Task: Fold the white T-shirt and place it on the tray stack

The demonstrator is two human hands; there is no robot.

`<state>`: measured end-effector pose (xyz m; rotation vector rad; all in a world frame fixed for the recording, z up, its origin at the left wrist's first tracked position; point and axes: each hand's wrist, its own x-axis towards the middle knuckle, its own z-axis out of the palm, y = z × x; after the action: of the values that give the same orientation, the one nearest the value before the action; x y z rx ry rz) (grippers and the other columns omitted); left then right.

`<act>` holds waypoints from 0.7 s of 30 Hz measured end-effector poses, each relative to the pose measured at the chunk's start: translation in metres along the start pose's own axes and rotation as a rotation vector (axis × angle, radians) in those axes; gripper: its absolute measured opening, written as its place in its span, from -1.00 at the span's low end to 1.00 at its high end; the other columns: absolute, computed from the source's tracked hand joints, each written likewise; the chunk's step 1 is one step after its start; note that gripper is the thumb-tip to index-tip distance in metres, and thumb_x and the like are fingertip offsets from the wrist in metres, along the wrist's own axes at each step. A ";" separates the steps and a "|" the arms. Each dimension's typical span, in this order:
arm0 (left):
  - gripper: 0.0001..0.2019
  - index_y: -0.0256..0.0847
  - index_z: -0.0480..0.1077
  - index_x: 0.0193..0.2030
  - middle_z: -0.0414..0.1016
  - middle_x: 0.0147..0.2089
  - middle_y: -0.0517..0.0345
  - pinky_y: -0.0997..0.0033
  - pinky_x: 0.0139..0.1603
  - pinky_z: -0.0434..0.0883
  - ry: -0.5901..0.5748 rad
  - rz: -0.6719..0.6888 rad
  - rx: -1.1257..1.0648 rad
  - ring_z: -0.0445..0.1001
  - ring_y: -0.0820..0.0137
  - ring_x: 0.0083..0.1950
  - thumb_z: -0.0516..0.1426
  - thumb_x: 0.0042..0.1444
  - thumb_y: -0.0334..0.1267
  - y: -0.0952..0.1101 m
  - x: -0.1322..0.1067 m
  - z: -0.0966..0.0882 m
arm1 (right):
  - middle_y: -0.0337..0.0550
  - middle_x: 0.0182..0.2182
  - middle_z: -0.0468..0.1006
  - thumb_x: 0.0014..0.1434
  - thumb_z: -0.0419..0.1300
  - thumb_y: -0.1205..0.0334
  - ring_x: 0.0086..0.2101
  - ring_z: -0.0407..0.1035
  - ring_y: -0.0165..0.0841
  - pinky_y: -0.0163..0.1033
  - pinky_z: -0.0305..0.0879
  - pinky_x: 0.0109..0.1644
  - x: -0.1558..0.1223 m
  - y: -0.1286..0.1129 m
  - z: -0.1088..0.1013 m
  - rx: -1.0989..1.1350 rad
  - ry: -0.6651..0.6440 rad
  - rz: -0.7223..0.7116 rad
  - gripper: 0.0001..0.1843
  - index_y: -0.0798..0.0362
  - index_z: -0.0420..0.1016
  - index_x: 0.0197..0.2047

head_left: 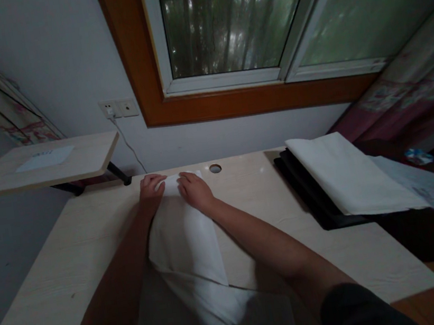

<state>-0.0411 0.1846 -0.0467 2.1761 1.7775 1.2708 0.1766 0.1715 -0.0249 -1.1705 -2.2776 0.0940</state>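
A white cloth [187, 241] lies lengthwise on the pale wooden desk [73, 256], running from the far edge back toward me and hanging over the near edge. My left hand [150, 188] rests on the cloth's far left corner, fingers curled down on it. My right hand [195, 189] presses flat on the cloth's far end, just right of the left hand. Both forearms stretch forward over the desk.
A round cable hole [215, 168] sits in the desk just beyond my hands. A stack of folded white cloths [347, 177] lies on a black tray [309, 198] at the right. A small side table [41, 164] stands at the left, a wall socket [119, 109] and window behind.
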 end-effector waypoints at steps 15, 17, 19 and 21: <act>-0.49 0.02 0.25 0.42 0.20 0.47 0.26 -0.19 0.49 0.02 -0.396 0.072 0.357 0.09 0.10 0.51 -0.12 0.38 -0.13 0.006 -0.010 0.009 | 0.01 0.43 0.09 0.48 0.00 -0.08 0.42 -0.07 -0.16 0.12 -0.23 0.50 -0.013 0.026 -0.003 -0.115 -0.219 0.010 -0.39 0.04 0.19 0.45; -0.48 0.01 0.20 0.45 0.15 0.50 0.26 -0.18 0.51 -0.03 -0.425 0.066 0.362 0.05 0.11 0.53 -0.14 0.39 -0.12 0.007 -0.010 0.007 | 0.01 0.43 0.08 0.49 -0.01 -0.07 0.43 -0.09 -0.15 0.13 -0.26 0.50 -0.013 0.028 -0.006 -0.107 -0.240 -0.004 -0.39 0.04 0.18 0.46; -0.47 -0.01 0.17 0.46 0.12 0.51 0.23 -0.17 0.51 -0.05 -0.451 0.061 0.346 0.01 0.11 0.55 -0.15 0.40 -0.09 0.005 -0.010 0.004 | 0.01 0.44 0.07 0.49 -0.02 -0.05 0.43 -0.10 -0.16 0.13 -0.27 0.51 -0.015 0.029 -0.009 -0.093 -0.251 -0.011 -0.41 0.02 0.17 0.46; -0.46 -0.05 0.17 0.46 0.11 0.52 0.18 -0.14 0.52 -0.04 -0.455 0.078 0.295 -0.02 0.13 0.56 -0.14 0.40 -0.07 0.000 -0.009 0.001 | -0.01 0.44 0.09 0.50 -0.03 -0.02 0.43 -0.09 -0.18 0.11 -0.26 0.50 -0.019 0.030 -0.013 -0.069 -0.249 -0.006 -0.43 0.00 0.18 0.46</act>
<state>-0.0399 0.1774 -0.0523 2.4475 1.7810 0.4760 0.2138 0.1732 -0.0322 -1.2474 -2.5185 0.1685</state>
